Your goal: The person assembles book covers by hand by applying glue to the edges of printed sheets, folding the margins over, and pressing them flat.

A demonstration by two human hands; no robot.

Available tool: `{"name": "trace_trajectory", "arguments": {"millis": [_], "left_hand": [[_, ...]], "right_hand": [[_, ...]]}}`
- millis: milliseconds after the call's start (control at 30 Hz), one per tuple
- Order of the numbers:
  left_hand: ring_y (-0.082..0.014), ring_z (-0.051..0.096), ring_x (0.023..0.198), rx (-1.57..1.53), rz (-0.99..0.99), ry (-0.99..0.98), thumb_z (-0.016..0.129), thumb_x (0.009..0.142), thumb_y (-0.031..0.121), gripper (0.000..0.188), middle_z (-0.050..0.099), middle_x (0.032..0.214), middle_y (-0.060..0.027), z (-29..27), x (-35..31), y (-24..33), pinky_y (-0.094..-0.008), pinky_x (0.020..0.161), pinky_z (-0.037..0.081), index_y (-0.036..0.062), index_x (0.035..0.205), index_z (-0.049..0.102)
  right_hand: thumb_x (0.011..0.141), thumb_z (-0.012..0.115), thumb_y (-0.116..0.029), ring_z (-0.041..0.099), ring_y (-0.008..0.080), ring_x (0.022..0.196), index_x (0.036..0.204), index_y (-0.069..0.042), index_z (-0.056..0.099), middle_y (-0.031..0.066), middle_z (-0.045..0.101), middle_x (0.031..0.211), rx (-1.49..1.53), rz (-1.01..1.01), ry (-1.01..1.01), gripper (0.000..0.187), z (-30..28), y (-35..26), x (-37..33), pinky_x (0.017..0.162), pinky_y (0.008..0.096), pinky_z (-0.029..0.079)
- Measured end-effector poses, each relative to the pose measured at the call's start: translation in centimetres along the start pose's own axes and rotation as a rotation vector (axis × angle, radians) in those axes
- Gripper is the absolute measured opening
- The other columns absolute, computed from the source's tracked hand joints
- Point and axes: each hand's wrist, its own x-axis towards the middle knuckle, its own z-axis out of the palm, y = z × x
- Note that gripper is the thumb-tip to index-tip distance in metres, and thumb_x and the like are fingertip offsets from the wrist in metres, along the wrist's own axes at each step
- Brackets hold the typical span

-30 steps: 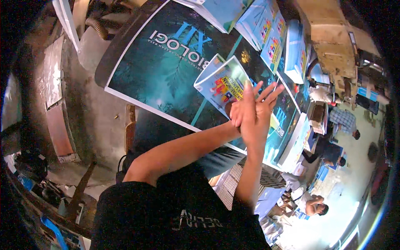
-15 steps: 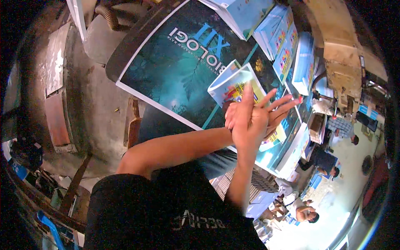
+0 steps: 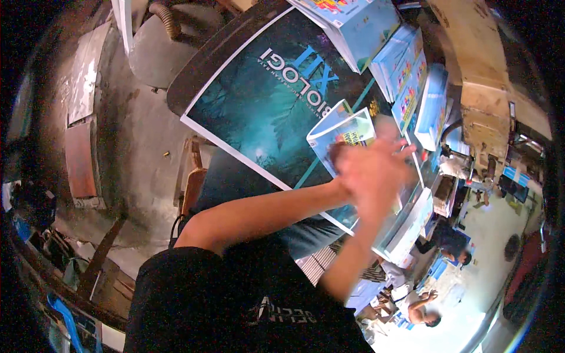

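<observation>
The booklet, blue with a yellow patch on its cover, lies on the dark teal printed sheet in front of you, partly hidden under your two hands. Its far-left end shows, with the cover bowed up and the leaves standing apart there, so from your hands that loose end lies ahead and a little to the left. Its long axis seems to run from that end back toward the lower right, beneath your hands, but they cover too much of it to be certain. Your left hand is nearer the booklet's left edge; it is blurred, and you cannot tell from this view whether its fingers are curled round something or merely resting. Your right hand sits against it on the right, apparently over it, with the fingers stretched out and spread toward the far right, as far as the blur lets you judge. Beyond the booklet stands a tall stack of booklets, then a fanned pile and a blue bundle farther right; a pale stack lies along the near right side of the sheet. Farther off to the right, well apart from your hands, another person shows.
</observation>
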Motion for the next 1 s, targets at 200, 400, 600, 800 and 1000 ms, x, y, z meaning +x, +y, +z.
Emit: {"name": "trace_trajectory", "arguments": {"millis": [200,400,600,800,1000], "left_hand": [[-0.0266,0.021,0.150,-0.108,0.195,0.031,0.054,0.086,0.034,0.066,0.023,0.161,-0.0157,-3.8,0.9,-1.5,-0.0470,0.121,0.013,0.0089,0.145,0.040],[-0.0262,0.019,0.150,-0.371,0.057,0.004,0.053,0.089,0.041,0.069,0.023,0.161,-0.0150,-2.8,0.6,-3.2,-0.0426,0.121,0.014,0.0096,0.148,0.038],[-0.0233,0.022,0.149,0.085,0.131,0.270,0.046,0.092,0.033,0.063,0.021,0.162,-0.0124,-4.6,1.0,-1.3,-0.0381,0.122,0.016,0.0041,0.147,0.037],[-0.0292,0.014,0.152,-0.032,0.061,-0.115,0.049,0.089,0.030,0.063,0.015,0.164,-0.0149,-5.3,0.4,-2.7,-0.0505,0.122,0.008,-0.0013,0.143,0.039],[-0.0311,0.013,0.151,0.057,0.055,-0.150,0.051,0.089,0.031,0.071,0.016,0.163,-0.0175,-5.8,1.1,-1.8,-0.0500,0.122,0.009,-0.0023,0.148,0.031]], "right_hand": [[0.104,0.047,-0.035,0.059,0.0125,0.051,0.068,0.000,0.065,0.0075,0.063,0.057,-0.312,-0.115,-0.058,0.054,3.1,5.8,0.8,0.058,0.0286,0.048],[0.105,0.045,-0.039,0.058,0.0147,0.045,0.058,-0.001,0.061,0.0065,0.061,0.053,-0.121,-0.043,-0.146,0.062,1.8,5.3,1.9,0.051,0.0293,0.047],[0.101,0.045,-0.049,0.067,0.0270,0.079,0.078,0.006,0.068,0.0172,0.068,0.082,-0.113,0.136,0.053,0.064,0.4,1.9,1.3,0.075,0.0406,0.050],[0.097,0.043,-0.059,0.047,0.0440,0.125,0.106,0.009,0.066,0.0347,0.056,0.123,-0.527,-0.010,0.027,0.072,3.9,7.2,2.2,0.105,0.0510,0.035],[0.100,0.050,-0.047,0.045,0.0291,0.074,0.066,-0.002,0.054,0.0199,0.051,0.076,-0.181,-0.013,0.074,0.056,2.1,2.4,4.0,0.073,0.0369,0.038]]}}
